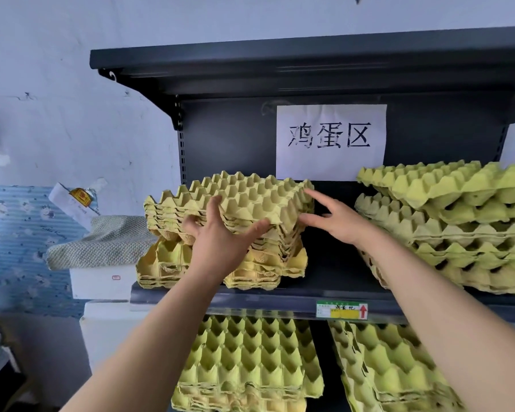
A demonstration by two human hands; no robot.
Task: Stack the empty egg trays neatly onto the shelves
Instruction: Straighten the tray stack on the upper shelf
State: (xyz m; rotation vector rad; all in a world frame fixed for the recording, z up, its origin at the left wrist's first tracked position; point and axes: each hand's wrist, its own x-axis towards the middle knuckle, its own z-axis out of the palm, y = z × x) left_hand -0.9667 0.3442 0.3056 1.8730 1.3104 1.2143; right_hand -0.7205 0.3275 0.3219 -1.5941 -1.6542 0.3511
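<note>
A stack of yellow pulp egg trays (244,197) sits on the dark shelf (280,301), its upper trays lying askew on the lower ones (173,263). My left hand (220,236) grips the front edge of the upper trays, fingers spread against them. My right hand (336,218) is open, fingers straight, touching the stack's right side. A second, greener stack of trays (446,224) leans unevenly on the right of the same shelf.
A white paper sign (330,141) hangs on the shelf's back panel. Two more tray stacks lie on the shelf below, the left one (247,361) and the right one (387,373). Left of the shelf are white boxes (101,281) with a folded cloth (107,239) on top.
</note>
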